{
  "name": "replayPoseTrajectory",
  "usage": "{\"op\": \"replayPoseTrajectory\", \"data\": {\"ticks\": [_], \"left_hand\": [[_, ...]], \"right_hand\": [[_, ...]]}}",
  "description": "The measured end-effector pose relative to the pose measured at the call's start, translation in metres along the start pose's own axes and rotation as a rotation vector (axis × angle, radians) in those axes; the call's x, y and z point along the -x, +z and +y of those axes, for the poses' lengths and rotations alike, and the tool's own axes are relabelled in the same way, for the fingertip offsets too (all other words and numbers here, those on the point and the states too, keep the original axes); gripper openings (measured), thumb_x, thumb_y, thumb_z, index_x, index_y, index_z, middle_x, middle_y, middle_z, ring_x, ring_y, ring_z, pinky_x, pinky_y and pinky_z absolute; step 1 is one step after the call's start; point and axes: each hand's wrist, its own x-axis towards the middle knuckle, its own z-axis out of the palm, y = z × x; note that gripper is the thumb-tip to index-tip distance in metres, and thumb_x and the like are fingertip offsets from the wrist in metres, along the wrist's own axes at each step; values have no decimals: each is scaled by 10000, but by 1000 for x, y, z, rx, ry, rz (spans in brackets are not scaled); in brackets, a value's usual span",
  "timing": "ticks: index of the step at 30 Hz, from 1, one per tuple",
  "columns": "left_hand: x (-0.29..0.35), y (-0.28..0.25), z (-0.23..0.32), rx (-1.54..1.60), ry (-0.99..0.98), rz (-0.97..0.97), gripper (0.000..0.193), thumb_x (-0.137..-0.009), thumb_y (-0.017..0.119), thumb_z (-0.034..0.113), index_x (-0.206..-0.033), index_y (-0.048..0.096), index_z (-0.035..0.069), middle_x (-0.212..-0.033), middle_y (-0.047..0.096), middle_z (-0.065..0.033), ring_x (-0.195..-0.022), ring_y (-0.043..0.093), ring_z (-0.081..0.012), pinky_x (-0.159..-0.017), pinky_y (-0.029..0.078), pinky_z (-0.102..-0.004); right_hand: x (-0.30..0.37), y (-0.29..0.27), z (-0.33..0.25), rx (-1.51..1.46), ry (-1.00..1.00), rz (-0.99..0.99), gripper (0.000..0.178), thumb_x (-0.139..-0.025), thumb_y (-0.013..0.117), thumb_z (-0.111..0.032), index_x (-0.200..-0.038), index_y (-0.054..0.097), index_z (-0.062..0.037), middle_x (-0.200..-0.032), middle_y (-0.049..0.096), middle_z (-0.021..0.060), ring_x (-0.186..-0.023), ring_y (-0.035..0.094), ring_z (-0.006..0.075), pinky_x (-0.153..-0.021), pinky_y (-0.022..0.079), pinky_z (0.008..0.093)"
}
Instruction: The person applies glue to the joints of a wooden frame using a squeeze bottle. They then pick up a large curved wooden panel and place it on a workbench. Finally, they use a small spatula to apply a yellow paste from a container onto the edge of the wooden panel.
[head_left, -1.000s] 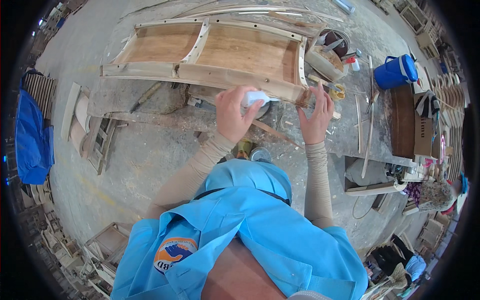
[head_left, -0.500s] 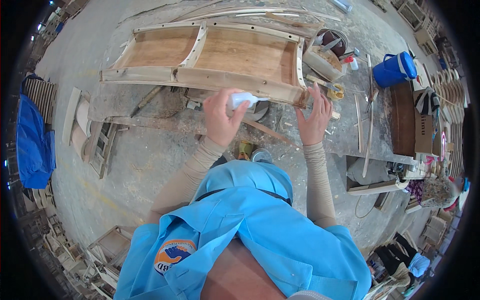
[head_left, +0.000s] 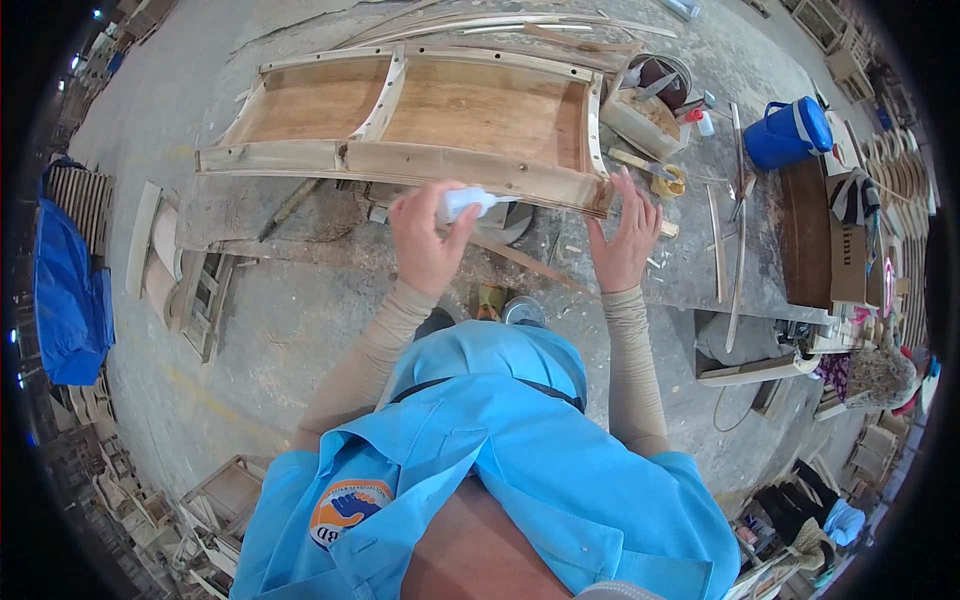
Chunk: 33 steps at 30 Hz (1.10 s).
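Observation:
My left hand [head_left: 424,243] is closed around a small white squeeze bottle [head_left: 459,204], tilted nearly flat with its thin nozzle pointing right. The nozzle tip is by the lower edge of the front rail of a wooden panel frame [head_left: 430,159]; I cannot tell whether it touches. This frame has a crossbar, brown plywood inside and several dark holes along its rails. At its front right corner is my right hand [head_left: 626,238], fingers stretched up and apart, the fingertips against or just beside the wood. It grips nothing that I can see.
On the worktable [head_left: 690,245] to the right are a wooden box [head_left: 640,122] of tools, a red-capped bottle [head_left: 703,122], a yellow tape roll [head_left: 668,182] and thin wood strips [head_left: 717,240]. A blue jug [head_left: 788,136] stands farther right. A chisel-like tool [head_left: 290,210] lies left.
My left hand has moved a little to the left along the front rail with the squeeze bottle. The right hand stays at the frame's corner, almost unmoved.

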Motion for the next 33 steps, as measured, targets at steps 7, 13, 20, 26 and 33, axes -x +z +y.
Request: {"op": "replayPoseTrajectory", "data": {"ticks": [7,13,20,26,33], "left_hand": [[-2,-16,-3,15,-58,6,228,-809,688,169,-966,592,34,-857,620,-115,-767,590,-289,-690,453,-364],[-2,5,19,34,-3,-19,259,-812,689,271,-988,599,103,-905,633,-42,-845,572,-233,-830,343,-372],[-7,30,29,41,84,-104,260,-810,689,253,-999,594,103,-905,629,-59,-852,576,-253,-823,370,-366],[-2,16,10,23,11,-48,257,-815,686,281,-992,588,122,-886,625,-30,-836,563,-224,-831,337,-372],[-1,3,11,14,-26,-18,252,-827,675,274,-1000,584,114,-884,623,-33,-825,562,-220,-832,339,-362]], "right_hand": [[-1,0,2,-4,0,-2,888,-658,758,-82,-1433,332,-163,-1285,541,-34,-1211,446,214,-1109,158,521],[-1,1,2,-6,0,1,884,-657,760,-86,-1430,338,-163,-1279,544,-41,-1212,447,209,-1107,158,522],[0,1,3,8,9,-3,863,-659,766,-97,-1419,363,-175,-1263,543,-15,-1210,453,218,-1104,162,527],[0,1,2,11,10,4,856,-663,768,-107,-1416,366,-171,-1259,545,-9,-1208,456,225,-1102,167,529],[1,1,2,2,11,-11,844,-669,761,-109,-1414,369,-169,-1272,540,-8,-1206,455,236,-1105,164,526]]}}
